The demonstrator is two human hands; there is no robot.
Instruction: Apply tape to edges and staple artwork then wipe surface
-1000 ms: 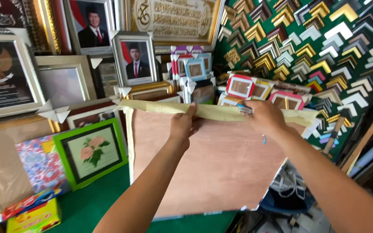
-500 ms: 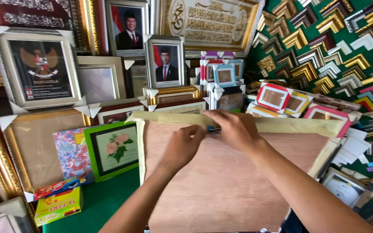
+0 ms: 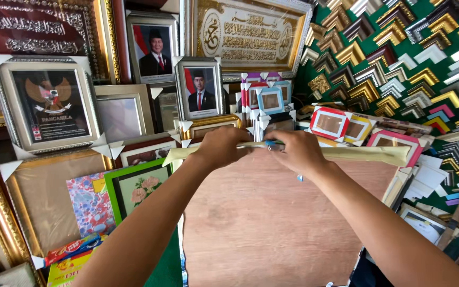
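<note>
Both hands are working close together at the top edge of a large reddish-brown plywood backing board (image 3: 272, 223), which is standing almost upright and filling the space below them. Left hand (image 3: 221, 147) is gripping the cream-coloured frame moulding (image 3: 367, 154) that is running along the board's top edge, fingers curled over it. Right hand (image 3: 296, 150) is pinching a small blue-handled tool (image 3: 273, 143) against the same moulding, just beside the left hand; how tightly it is closing cannot be told.

Beyond the hands, small red, pink and blue picture frames (image 3: 329, 123) are standing crowded together, touching the far side of the moulding and blocking the way forward. Farther back, a gilded calligraphy panel (image 3: 248, 34) and two framed portraits (image 3: 199, 87) are leaning against the wall. Left of the left forearm, a green-framed flower picture (image 3: 136, 186) is leaning just beside the board, with a wide gold frame (image 3: 38, 196) next to it. Right of the right hand, a green display wall of frame-corner samples (image 3: 410, 69) is rising, and loose white cards (image 3: 431, 175) are lying near the board's right corner.
</note>
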